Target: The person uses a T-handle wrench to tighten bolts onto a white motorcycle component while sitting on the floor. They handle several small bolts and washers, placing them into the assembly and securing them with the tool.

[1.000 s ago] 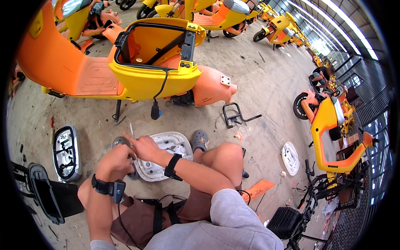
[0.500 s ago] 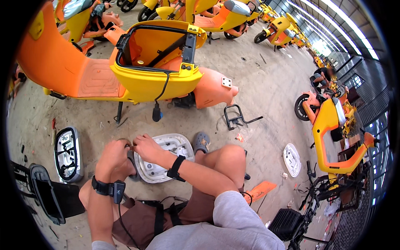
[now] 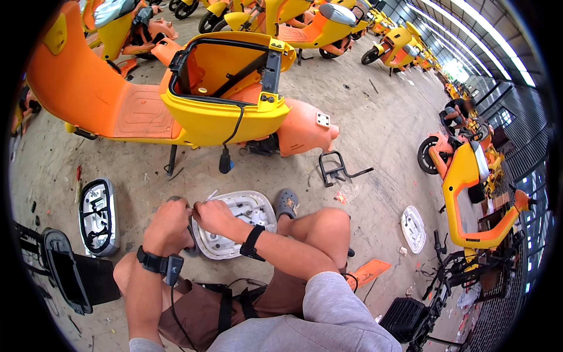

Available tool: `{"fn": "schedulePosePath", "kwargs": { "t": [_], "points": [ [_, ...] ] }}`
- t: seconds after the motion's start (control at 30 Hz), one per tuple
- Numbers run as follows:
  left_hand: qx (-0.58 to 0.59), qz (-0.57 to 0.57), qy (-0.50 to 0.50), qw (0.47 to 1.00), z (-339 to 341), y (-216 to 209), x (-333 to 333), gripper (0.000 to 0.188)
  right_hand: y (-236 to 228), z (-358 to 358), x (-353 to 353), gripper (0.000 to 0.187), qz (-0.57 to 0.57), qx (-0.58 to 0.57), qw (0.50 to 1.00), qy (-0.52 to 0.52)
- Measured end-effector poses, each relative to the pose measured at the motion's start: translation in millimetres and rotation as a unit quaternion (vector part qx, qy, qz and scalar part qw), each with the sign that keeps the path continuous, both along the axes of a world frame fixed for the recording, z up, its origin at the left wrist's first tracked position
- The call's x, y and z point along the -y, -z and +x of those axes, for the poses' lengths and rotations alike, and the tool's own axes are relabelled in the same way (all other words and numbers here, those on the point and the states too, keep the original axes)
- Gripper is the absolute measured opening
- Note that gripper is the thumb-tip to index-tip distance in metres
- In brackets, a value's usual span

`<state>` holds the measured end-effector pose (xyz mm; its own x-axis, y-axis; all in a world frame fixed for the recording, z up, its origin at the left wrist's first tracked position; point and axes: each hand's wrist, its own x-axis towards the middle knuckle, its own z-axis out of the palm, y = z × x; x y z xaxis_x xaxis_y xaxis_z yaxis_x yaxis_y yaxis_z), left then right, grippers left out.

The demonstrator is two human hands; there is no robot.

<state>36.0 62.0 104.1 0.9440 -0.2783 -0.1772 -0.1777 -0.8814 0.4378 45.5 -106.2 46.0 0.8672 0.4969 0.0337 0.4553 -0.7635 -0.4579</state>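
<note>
My left hand point(image 3: 170, 222) and my right hand point(image 3: 216, 218) meet fingertip to fingertip at the left edge of a white plastic panel point(image 3: 265, 212), which lies on the floor between my feet. Both hands are closed in a pinch, and whatever is between the fingers is too small or hidden. A thin white strip point(image 3: 212, 195) sticks out from behind the right hand's knuckles; I cannot tell which hand holds it. Small fittings and raised ribs cover the panel's upper face. The right hand hides part of its left side.
A yellow and orange scooter body point(image 3: 223, 126) with an open compartment stands ahead, a black cable connector point(image 3: 225, 161) hanging from it. An upturned scooter seat point(image 3: 112, 226) and a black bin point(image 3: 97, 287) lie left. Rightward are a black metal bracket point(image 3: 335, 170) and another white panel point(image 3: 414, 229).
The right hand's fingers have curled in closer to the left hand's fingertips. The thin white strip now shows beyond the right hand. The whole view has shifted slightly.
</note>
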Motion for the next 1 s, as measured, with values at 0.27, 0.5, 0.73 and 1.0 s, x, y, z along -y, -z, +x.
{"fn": "schedulePosePath", "kwargs": {
  "t": [0.27,0.5,0.73,1.0],
  "points": [
    [-0.002,-0.065,0.011,0.998,0.0,8.2,-7.9,0.021,-10.1,-0.8,2.2,0.026,0.053,-0.016,0.998,0.038],
    [0.127,-0.124,-0.016,0.984,-1.0,-27.8,4.7,0.015,-0.2,1.8,2.0,0.036,0.118,-0.023,0.992,-0.027],
    [0.071,-0.097,-0.071,0.99,1.7,-3.0,-4.1,0.015,-12.6,12.9,14.7,0.055,-0.007,-0.005,0.985,-0.171],
    [0.033,-0.02,-0.034,0.999,-0.3,12.5,-10.2,0.018,-13.7,11.3,22.2,0.03,-0.01,0.085,0.98,-0.178]
  ]
}}
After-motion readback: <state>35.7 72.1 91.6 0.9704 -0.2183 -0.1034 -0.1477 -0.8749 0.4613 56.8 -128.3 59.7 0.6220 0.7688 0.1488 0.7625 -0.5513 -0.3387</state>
